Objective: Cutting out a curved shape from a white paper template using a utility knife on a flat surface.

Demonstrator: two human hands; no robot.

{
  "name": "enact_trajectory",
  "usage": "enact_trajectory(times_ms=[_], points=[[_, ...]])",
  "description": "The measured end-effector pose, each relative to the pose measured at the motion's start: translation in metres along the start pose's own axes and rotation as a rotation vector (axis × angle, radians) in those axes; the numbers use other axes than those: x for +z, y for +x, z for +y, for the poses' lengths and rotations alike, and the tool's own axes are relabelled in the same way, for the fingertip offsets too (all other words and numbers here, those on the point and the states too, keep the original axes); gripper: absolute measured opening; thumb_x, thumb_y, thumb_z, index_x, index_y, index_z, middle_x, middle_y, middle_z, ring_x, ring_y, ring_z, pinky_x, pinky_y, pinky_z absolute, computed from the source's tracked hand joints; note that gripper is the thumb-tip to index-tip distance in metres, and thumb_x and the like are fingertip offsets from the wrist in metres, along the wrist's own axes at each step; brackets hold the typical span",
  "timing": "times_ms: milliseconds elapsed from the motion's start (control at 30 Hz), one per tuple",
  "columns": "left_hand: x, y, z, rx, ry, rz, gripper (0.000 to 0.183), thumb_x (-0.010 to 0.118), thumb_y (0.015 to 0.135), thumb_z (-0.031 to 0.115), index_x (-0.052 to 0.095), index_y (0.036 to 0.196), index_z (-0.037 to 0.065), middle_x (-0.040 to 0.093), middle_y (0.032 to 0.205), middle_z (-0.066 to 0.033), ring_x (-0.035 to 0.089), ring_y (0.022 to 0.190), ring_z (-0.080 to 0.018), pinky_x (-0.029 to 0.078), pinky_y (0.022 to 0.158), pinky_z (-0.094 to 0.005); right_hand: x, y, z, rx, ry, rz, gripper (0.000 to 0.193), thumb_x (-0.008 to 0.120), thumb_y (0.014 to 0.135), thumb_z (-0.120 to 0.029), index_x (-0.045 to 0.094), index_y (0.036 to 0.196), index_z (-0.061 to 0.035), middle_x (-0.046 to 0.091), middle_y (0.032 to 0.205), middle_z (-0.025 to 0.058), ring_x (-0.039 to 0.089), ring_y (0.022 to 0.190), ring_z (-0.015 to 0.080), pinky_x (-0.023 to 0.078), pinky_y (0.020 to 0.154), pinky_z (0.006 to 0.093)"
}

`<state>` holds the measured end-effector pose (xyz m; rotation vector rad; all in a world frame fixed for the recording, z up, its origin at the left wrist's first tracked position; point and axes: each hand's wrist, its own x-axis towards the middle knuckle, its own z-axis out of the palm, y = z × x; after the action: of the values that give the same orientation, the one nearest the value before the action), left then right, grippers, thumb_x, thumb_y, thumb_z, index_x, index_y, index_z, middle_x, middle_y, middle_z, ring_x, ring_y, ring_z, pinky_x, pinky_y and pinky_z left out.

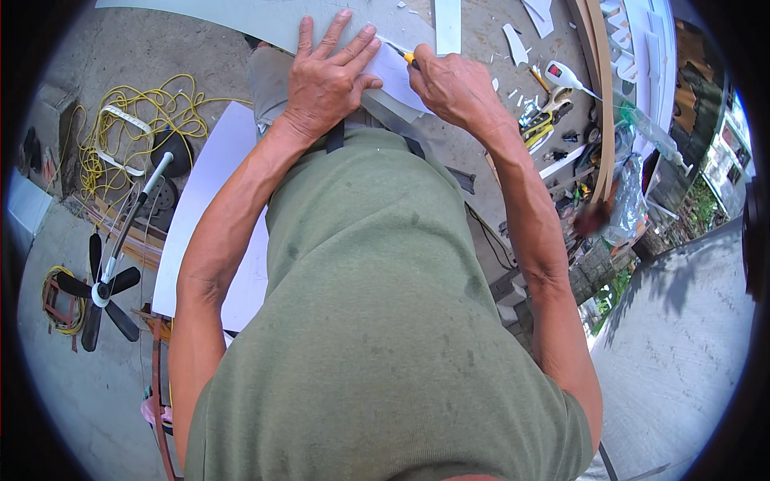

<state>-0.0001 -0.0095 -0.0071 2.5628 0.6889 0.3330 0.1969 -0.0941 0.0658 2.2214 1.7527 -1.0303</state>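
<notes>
My left hand (325, 92) lies flat with spread fingers on a large white sheet (257, 18), near its edge. In my right hand (461, 88) is a yellow and black utility knife (411, 59). Its thin tip points left and meets the sheet just right of my left fingertips. Below the knife, a smaller white piece (401, 80) hangs at the sheet's near edge between my hands. I cannot tell whether it is joined to the sheet. My right fingers hide most of the knife's handle.
White offcuts (516, 45) and small scraps lie at the upper right. Near them are scissors (555, 99), yellow-handled pliers (539, 135) and a clear bottle (648, 130). On the left are a tangled yellow cord (172, 103), a fan (99, 293) and another white panel (210, 184).
</notes>
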Motion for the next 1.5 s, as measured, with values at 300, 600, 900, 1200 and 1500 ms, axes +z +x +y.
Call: enact_trajectory(times_ms=[300, 600, 900, 1200, 1500], points=[[0.001, -0.002, 0.000, 0.002, 0.000, -0.001, 0.056, 0.080, 0.079, 0.041, 0.072, 0.131, 0.022, 0.065, 0.142, 0.0043, 0.041, 0.149, -0.0250, 0.022, 0.123, -0.0629, -0.005, 0.002, 0.001, -0.016, -0.035, -0.029, 0.031, 0.053, 0.100, -0.030, 0.060, 0.096, 0.0008, 0.070, 0.074, 0.0252, 0.070, 0.073, 0.0452, 0.055, 0.068, 0.0536], [0.000, -0.001, 0.000, -0.002, -0.002, 0.002, 0.056, 0.080, 0.079, 0.041, 0.072, 0.131, 0.022, 0.065, 0.142, 0.0043, 0.041, 0.149, -0.0248, 0.021, 0.123, -0.0631, -0.005, 0.003, 0.003, -0.020, -0.038, -0.034, 0.031, 0.053, 0.100, -0.030, 0.061, 0.098, 0.0001, 0.070, 0.076, 0.0255, 0.071, 0.074, 0.0448, 0.055, 0.068, 0.0537], [0.000, -0.001, 0.000, 0.001, -0.003, -0.001, 0.055, 0.080, 0.079, 0.040, 0.072, 0.131, 0.022, 0.065, 0.141, 0.0042, 0.042, 0.149, -0.0253, 0.022, 0.123, -0.0634, -0.010, 0.004, 0.001, -0.008, -0.047, -0.075, 0.031, 0.051, 0.102, -0.031, 0.059, 0.101, -0.0017, 0.069, 0.075, 0.0242, 0.070, 0.074, 0.0444, 0.054, 0.069, 0.0544], [0.000, 0.000, 0.000, 0.001, 0.010, -0.004, 0.056, 0.080, 0.079, 0.041, 0.072, 0.131, 0.022, 0.064, 0.142, 0.0045, 0.041, 0.149, -0.0252, 0.022, 0.123, -0.0635, -0.010, 0.005, -0.015, 0.074, -0.023, -0.091, 0.031, 0.051, 0.099, -0.025, 0.063, 0.095, 0.0033, 0.071, 0.082, 0.0281, 0.072, 0.080, 0.0460, 0.056, 0.074, 0.0547], [-0.003, 0.001, 0.002, -0.010, 0.029, -0.013, 0.056, 0.080, 0.079, 0.043, 0.072, 0.131, 0.023, 0.065, 0.142, 0.0049, 0.043, 0.148, -0.0244, 0.024, 0.122, -0.0641, -0.013, 0.007, -0.026, 0.151, -0.001, -0.135, 0.030, 0.051, 0.096, -0.022, 0.064, 0.097, 0.0053, 0.072, 0.088, 0.0294, 0.072, 0.085, 0.0465, 0.057, 0.077, 0.0544]])
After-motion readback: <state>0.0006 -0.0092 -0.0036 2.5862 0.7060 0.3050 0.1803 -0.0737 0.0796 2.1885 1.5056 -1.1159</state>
